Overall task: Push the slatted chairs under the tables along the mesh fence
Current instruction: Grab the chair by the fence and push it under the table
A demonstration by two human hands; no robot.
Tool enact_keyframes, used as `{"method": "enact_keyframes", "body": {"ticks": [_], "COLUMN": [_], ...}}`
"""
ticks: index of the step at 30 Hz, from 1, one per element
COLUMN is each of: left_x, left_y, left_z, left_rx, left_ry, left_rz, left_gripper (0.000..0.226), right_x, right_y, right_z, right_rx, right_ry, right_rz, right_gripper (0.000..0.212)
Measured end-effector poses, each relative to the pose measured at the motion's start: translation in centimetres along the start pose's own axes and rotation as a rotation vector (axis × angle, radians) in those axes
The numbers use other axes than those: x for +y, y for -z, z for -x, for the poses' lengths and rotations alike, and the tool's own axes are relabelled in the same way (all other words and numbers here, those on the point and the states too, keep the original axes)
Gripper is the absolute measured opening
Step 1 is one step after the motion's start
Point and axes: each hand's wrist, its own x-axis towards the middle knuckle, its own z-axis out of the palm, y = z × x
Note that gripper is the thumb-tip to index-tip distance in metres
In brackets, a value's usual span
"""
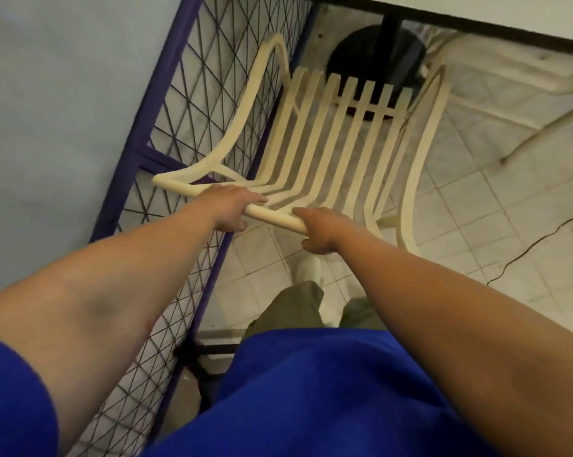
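1. Cream slatted plastic chair [338,140] stands on the tiled floor, hard beside the purple-framed mesh fence [186,103] — its seat front reaching the white table [509,18] edge.
2. Left hand [232,206] and right hand [321,230] both curl round the top rail, side by side.
3. Seat runs straight ahead from the grip — push forward, toward the black pedestal base [374,54].

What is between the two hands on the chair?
In the head view, a bare stretch of the chair's cream top rail runs between the left hand and the right hand. Both grip it.
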Motion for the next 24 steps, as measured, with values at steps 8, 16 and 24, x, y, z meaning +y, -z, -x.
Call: {"method": "enact_keyframes", "body": {"ticks": [8, 16, 24], "left_x": [-1.8, -2.3, -4.3], "left_y": [0.5, 0.7, 1.3], "left_z": [-2.3, -2.7, -2.9], "left_rx": [-0.121, -0.148, -0.128], "left_ry": [-0.146, -0.213, -0.197], "left_rz": [-0.014, 0.013, -0.012], "left_gripper": [0.096, 0.085, 0.081], "right_x": [0.0, -0.3, -1.7], "right_y": [-0.3, -0.3, 0.0], "right_z": [-0.3, -0.6, -2.0], "right_rx": [0.014, 0.000, 0.057], "right_ry": [-0.070, -0.077, -0.058], "right_rz": [0.045, 0.047, 0.017], "right_gripper": [0.087, 0.089, 0.089]}}
